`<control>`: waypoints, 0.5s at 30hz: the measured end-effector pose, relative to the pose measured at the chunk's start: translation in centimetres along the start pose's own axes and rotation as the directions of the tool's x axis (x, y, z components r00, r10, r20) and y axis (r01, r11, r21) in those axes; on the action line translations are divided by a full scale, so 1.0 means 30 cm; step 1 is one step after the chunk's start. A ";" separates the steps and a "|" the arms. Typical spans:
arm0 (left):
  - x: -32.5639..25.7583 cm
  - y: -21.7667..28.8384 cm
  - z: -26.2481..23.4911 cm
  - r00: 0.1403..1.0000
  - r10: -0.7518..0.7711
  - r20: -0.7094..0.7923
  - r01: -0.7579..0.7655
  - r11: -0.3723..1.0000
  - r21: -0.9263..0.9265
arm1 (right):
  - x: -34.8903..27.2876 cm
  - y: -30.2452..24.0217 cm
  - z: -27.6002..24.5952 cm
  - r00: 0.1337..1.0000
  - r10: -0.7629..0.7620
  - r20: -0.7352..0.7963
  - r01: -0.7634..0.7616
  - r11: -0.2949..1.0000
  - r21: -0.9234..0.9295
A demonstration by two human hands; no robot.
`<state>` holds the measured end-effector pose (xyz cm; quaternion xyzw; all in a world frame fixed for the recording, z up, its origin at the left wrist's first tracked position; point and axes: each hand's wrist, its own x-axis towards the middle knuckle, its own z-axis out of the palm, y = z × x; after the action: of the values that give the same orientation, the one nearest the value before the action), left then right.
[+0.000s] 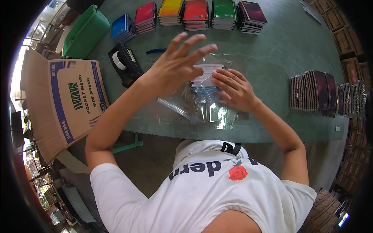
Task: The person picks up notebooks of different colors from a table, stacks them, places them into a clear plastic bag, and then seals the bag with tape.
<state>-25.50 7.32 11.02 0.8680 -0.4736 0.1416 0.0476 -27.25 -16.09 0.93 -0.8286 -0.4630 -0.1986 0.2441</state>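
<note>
In front of me, a small stack of notebooks [207, 72] with white page edges lies on a clear plastic film [206, 110], which spreads out around it and shines with glare. My right hand [235, 87] rests its outstretched fingers against the right side of the stack. Raised over the left side is my left hand [175, 66], its fingers spread and no object visible in it; its thumb is close to the stack. A black tape dispenser [126, 64] with a white roll stands left of my left hand. Behind that hand lies a thin dark-blue item [156, 51], partly hidden.
Spiral notebooks in colour-sorted piles, including a green pile [224, 14], line the table's far side. Plastic-wrapped notebooks [311, 90] stand in a row at right. A green bin [86, 33] and an open cardboard box [75, 97] occupy the left. Brown cartons [338, 21] are stacked beyond the right edge.
</note>
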 end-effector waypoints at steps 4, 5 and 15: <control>0.071 -0.009 0.059 0.989 0.101 0.107 -0.089 0.991 -0.103 | -0.026 -0.024 0.032 0.996 0.062 -0.065 -0.064 0.997 -0.031; 0.088 -0.006 0.074 0.987 0.123 0.106 -0.110 0.986 -0.122 | -0.024 -0.030 0.034 0.995 0.073 -0.070 -0.075 0.997 -0.025; 0.169 -0.019 0.093 0.943 0.081 0.322 -0.062 0.996 -0.068 | -0.002 -0.055 0.020 0.991 0.108 -0.079 -0.105 0.994 0.041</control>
<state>-21.88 2.91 9.87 0.8599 -0.5101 -0.0150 -0.0115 -28.64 -15.02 0.78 -0.8388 -0.4114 -0.2102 0.2881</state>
